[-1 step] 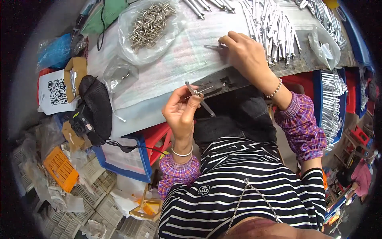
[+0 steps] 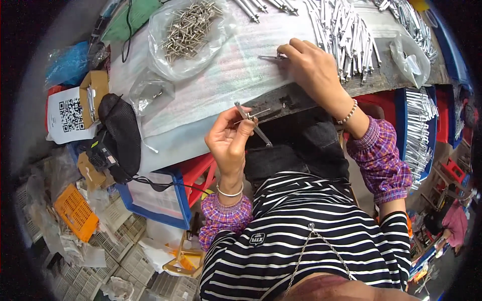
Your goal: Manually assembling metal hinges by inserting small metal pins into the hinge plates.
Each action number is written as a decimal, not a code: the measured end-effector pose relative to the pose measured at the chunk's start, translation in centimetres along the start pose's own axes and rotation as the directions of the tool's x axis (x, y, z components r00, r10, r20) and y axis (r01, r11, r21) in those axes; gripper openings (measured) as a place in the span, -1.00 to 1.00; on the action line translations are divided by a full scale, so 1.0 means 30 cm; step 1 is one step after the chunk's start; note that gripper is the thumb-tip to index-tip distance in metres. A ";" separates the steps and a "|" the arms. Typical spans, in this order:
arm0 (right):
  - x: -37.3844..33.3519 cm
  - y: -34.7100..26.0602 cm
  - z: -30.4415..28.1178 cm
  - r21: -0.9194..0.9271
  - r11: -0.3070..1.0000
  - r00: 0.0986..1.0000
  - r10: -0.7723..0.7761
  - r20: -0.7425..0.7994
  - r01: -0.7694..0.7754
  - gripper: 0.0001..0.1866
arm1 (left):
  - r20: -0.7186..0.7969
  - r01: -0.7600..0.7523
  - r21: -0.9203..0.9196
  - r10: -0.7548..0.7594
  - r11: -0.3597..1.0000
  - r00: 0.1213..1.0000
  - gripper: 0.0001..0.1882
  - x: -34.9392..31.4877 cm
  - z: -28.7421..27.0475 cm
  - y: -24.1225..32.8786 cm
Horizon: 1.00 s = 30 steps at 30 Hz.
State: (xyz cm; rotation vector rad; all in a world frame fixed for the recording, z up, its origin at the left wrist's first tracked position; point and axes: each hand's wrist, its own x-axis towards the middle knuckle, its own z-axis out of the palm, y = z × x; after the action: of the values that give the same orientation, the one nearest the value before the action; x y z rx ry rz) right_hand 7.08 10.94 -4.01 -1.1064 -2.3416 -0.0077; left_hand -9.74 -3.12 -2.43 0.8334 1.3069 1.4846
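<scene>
My left hand (image 2: 227,140) is closed, thumb against fingers, on a slim silver metal bar (image 2: 262,136) held aslant over the table's near edge. A thin metal pin (image 2: 261,113) crosses the bar at my fingertips; whether it passes through the bar cannot be made out. Over the white-covered table (image 2: 216,95), my right hand (image 2: 314,67) has its fingers curled and closed at one end of a thin metal piece (image 2: 271,57), which points left. Its thumb is hidden, and so is the rest of that piece.
A clear bag of small metal pins (image 2: 188,35) lies at the back left, a smaller clear bag (image 2: 153,93) before it. Many silver bars (image 2: 346,40) are heaped beyond my right hand. Blue trays of metal parts (image 2: 419,130) stand at right; a black mesh pouch (image 2: 120,133) lies left.
</scene>
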 end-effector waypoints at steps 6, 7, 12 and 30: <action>0.005 -0.021 -0.018 0.038 0.999 0.999 0.020 0.045 -0.021 -0.80 | 0.033 0.042 -0.030 -0.041 0.999 0.999 -0.76 0.010 -0.022 -0.010; 0.006 -0.022 -0.026 0.082 0.996 0.997 0.035 0.071 -0.041 -0.79 | 0.037 0.039 -0.029 -0.038 0.999 0.999 -0.76 0.012 -0.021 -0.011; -0.025 -0.048 -0.127 0.336 0.940 0.998 0.040 0.053 -0.056 -0.69 | 0.050 0.053 -0.038 -0.051 0.998 0.997 -0.76 0.014 -0.003 -0.006; -0.275 -0.047 -0.284 0.987 -0.087 0.572 0.807 0.148 -0.134 -0.87 | -0.045 0.024 0.080 -0.021 0.996 0.999 -0.87 -0.006 0.077 -0.030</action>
State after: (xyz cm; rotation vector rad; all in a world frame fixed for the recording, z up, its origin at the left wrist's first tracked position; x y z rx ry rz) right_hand 14.33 2.17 -0.39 -0.9307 -0.7109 1.2261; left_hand -7.35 -2.57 -2.85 0.8393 1.4125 1.4475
